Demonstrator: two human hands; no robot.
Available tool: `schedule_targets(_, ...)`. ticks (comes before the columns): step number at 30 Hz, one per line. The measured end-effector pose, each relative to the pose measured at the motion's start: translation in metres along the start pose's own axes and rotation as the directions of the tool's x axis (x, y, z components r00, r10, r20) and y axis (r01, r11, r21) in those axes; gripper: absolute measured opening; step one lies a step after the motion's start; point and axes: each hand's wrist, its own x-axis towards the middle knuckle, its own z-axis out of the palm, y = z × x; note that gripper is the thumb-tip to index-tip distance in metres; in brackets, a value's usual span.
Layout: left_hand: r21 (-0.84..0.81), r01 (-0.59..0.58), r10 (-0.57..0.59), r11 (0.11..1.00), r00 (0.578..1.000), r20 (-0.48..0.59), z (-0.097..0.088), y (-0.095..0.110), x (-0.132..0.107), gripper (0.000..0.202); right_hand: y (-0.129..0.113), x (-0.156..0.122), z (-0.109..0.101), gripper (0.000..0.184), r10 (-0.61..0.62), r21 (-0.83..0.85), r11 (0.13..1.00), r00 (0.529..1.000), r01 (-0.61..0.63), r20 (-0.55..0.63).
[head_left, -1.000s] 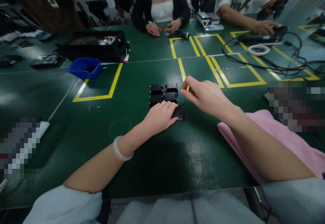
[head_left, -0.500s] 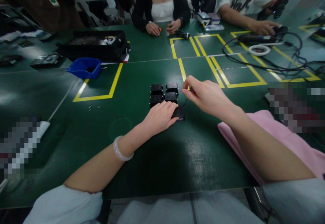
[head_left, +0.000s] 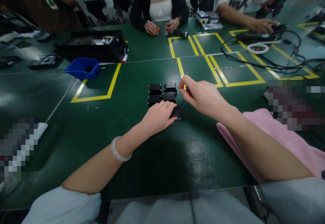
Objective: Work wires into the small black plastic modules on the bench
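Observation:
My left hand [head_left: 158, 117] lies over a flat black box-shaped part [head_left: 177, 112], with fingers on top and the thumb along its near edge, holding it against the table. Pinched in my right hand [head_left: 200, 93] is a screwdriver [head_left: 182, 103]; its thin dark shaft slants down to the right end of that part. The fingers mostly hide the handle, and I cannot make out the tip. Just beyond my left hand stand several black blocks [head_left: 155, 89] in two rows, small bright spots at their corners.
Tiny metal pieces [head_left: 88, 109] lie on the green table to the left. Farther off are a blue bin [head_left: 82, 68] and black trays [head_left: 91, 46]. A pink cloth [head_left: 264, 126] lies under my right forearm. Black cables [head_left: 266, 63] and co-workers' hands [head_left: 151, 28] are across the table.
The screwdriver shaft stands a little more upright than before, and my right hand has shifted slightly. My left hand keeps its hold on the black part. The whole view has moved slightly.

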Motion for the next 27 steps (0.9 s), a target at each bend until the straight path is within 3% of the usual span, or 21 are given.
schedule_targets(27, 0.005, -0.003, 0.003, 1.000, 1.000, -0.017, 0.0026, -0.0001, -0.0008, 0.037, 0.0005, 0.0005, 0.0015, 0.029, 0.016, 0.025, 1.000, 1.000, -0.015, -0.014)
